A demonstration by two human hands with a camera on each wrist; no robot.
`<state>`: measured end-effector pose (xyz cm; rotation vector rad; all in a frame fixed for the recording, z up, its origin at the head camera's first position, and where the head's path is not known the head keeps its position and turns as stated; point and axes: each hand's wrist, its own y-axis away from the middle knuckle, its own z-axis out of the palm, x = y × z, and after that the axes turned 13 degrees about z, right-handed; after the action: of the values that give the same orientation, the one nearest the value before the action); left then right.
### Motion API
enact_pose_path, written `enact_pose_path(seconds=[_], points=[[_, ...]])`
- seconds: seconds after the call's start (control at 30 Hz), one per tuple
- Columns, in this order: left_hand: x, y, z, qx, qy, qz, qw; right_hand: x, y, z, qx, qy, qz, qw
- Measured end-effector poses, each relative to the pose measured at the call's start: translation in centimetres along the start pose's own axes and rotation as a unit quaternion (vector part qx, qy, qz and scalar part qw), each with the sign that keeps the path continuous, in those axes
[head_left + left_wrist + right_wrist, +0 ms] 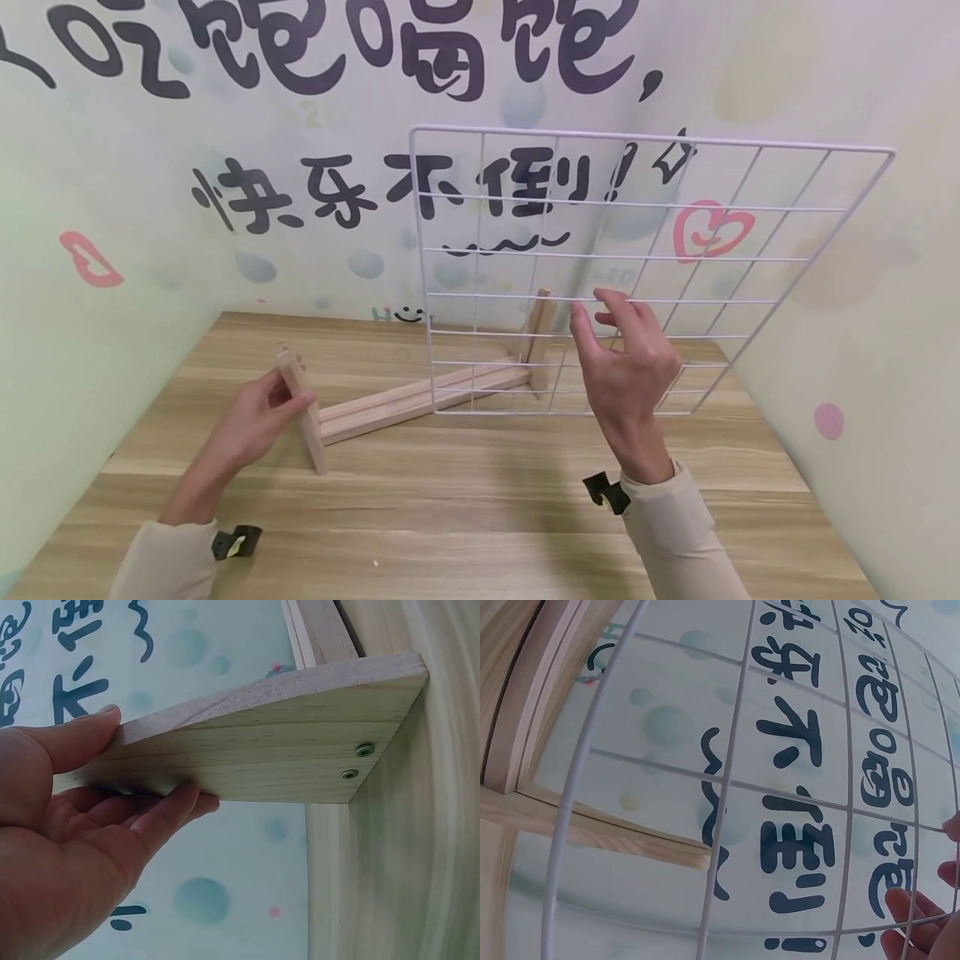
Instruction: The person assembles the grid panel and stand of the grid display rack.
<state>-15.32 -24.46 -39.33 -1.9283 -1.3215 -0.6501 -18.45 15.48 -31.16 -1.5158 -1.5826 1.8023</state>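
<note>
While the left hand (257,410) grips one wooden stand (382,416), we list one wire grid (615,255), grasped by the right hand (630,371), fronting the stand's far end.

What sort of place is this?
Probably an indoor booth or corner for tabletop work: a table with printed walls close around it, and a wooden stand and wire grid in hand.

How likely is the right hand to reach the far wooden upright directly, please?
Probably not: the right hand holds the white wire grid, whose bars cross in front of the far wooden upright.
</note>
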Motion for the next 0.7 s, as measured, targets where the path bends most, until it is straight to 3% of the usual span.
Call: enact_pose_path(seconds=[0.5,0.7], points=[[0.4,-1.1,0.9,-0.022,0.032,0.004,0.9993,-0.2,-0.4,-0.1,-0.006,-0.005,-0.001,1.0],[0.4,-1.5,1.1,-0.028,0.03,0.021,0.9989,-0.4,-0.8,0.1,-0.004,-0.007,0.002,1.0]])
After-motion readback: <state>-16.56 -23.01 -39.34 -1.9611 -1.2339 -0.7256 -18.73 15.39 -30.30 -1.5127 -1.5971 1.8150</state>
